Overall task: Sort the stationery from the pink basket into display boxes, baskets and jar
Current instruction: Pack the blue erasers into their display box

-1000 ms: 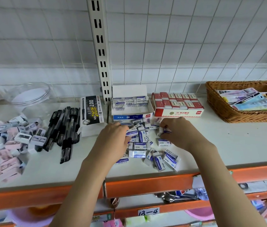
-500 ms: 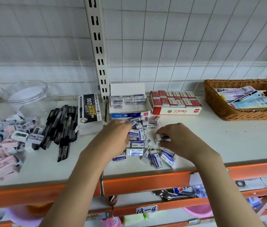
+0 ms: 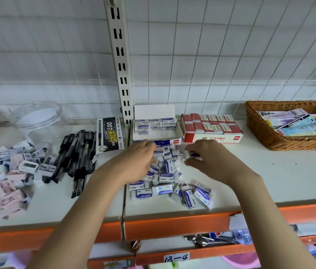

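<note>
A loose pile of blue-and-white erasers lies on the white shelf in front of a blue display box partly filled with the same erasers. My right hand pinches one blue-and-white eraser just above the pile's right side. Over the pile's left side, my left hand has its fingers curled among the erasers; whether it holds one is hidden.
A red eraser box stands right of the blue one. A wicker basket of packets sits at far right. Black pens, a pen box, a clear jar and pencil sharpeners lie left.
My right hand has lifted an eraser a little up from the pile. My left hand stays at the pile's left side.
</note>
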Demonstrator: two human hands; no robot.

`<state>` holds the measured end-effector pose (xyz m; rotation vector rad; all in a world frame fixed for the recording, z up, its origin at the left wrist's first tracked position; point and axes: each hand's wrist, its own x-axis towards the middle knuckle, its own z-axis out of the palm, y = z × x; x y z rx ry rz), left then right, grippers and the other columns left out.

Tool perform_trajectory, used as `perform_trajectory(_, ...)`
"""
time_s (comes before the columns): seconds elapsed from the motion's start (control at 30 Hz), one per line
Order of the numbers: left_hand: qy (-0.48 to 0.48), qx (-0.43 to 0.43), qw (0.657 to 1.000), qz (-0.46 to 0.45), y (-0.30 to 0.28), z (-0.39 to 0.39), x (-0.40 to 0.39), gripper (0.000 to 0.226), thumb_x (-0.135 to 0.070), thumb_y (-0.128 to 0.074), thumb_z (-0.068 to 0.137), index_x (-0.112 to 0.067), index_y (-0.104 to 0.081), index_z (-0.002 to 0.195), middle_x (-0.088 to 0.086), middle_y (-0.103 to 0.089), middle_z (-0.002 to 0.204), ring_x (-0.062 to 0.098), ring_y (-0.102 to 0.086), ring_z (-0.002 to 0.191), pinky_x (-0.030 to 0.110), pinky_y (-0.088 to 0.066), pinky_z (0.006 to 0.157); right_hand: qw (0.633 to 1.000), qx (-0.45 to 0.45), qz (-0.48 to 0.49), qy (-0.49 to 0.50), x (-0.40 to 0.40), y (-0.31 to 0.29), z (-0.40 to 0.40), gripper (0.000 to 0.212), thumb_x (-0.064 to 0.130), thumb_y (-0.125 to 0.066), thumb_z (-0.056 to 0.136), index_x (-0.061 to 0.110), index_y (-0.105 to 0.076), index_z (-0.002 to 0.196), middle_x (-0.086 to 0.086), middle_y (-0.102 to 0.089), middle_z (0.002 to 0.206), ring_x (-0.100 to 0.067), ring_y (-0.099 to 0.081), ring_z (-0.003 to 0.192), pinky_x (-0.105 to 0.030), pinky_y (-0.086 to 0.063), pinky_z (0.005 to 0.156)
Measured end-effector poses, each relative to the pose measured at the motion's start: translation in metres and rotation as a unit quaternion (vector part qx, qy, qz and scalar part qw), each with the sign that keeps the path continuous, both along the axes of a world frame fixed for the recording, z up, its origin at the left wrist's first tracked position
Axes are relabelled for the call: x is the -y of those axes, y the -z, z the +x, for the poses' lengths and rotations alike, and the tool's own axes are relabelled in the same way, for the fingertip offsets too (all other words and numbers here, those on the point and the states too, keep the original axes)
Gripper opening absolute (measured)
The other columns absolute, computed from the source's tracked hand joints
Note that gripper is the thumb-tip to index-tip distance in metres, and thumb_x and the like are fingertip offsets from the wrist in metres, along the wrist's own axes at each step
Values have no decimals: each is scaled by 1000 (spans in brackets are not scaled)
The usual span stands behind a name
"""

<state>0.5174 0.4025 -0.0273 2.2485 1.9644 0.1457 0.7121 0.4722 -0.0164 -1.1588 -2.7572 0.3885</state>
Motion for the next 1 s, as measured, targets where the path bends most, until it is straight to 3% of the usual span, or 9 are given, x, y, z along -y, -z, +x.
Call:
perform_trajectory(0.1, -39, 16, 998, 56, -15, -18, -3, 30, -23, -39, 100, -8, -39, 126, 5, -46, 118, 9, -43, 91, 16, -30, 77, 999, -8, 46, -15, -9, -14, -17, 11, 25, -59, 90, 16, -64, 93, -1, -64, 94, -22, -61, 88, -30, -46, 70)
perform_trajectory(0.23, -100, 16, 990, 98, -25, -40, -11, 34, -26, -39, 100, -7, -38, 128, 7, -47, 122, 14, -50, 89, 21, -32, 70, 991, -4, 132, -2, -31, -32, -50, 22, 29, -52, 93, 27, -63, 113, 3, -60, 106, -22, -58, 98, -27, -39, 71)
perform_trajectory(0.37, -107, 32, 988, 107, -17, -44, -23, 33, -27, -42, 99, -8, -43, 126, 6, -51, 121, 16, -53, 97, 22, -35, 74, 994, 64, 90, -2, -58, -23, -84, 27, 26, -52, 94, 26, -61, 119, -2, -60, 113, -25, -57, 104, -32, -47, 79)
perform_trajectory(0.53, -96, -26, 988, 118, 6, -39, -42, 34, -28, -46, 97, -10, -47, 126, 2, -55, 121, 16, -49, 112, 28, -35, 102, 994, 94, 47, -5, -67, 3, -107, 24, 16, -57, 89, 13, -60, 112, -11, -64, 106, -31, -62, 98, -39, -53, 81)
perform_trajectory(0.7, -130, -28, 985, 110, 20, -41, -48, 25, -20, -49, 96, -9, -49, 118, 2, -56, 114, 18, -52, 105, 34, -41, 99, 997, 68, 42, 15, -72, 14, -113, 32, 12, -58, 89, 7, -45, 118, -16, -61, 105, -34, -60, 95, -36, -48, 71)
perform_trajectory(0.87, -126, 19, 986, 109, 22, -39, -49, 25, -14, -49, 96, -9, -48, 120, 5, -55, 115, 16, -56, 99, 24, -45, 88, 996, 51, 60, 40, -70, 18, -121, 33, 14, -59, 90, 5, -42, 117, -15, -56, 111, -34, -57, 102, -33, -41, 74)
perform_trajectory(1.0, -123, 34, 987, 102, 21, -39, -47, 28, -13, -48, 96, -8, -47, 123, 6, -53, 119, 15, -55, 102, 22, -43, 91, 992, 45, 90, 74, -70, 19, -121, 35, 17, -61, 89, 7, -43, 118, -13, -51, 115, -34, -57, 103, -34, -44, 74)
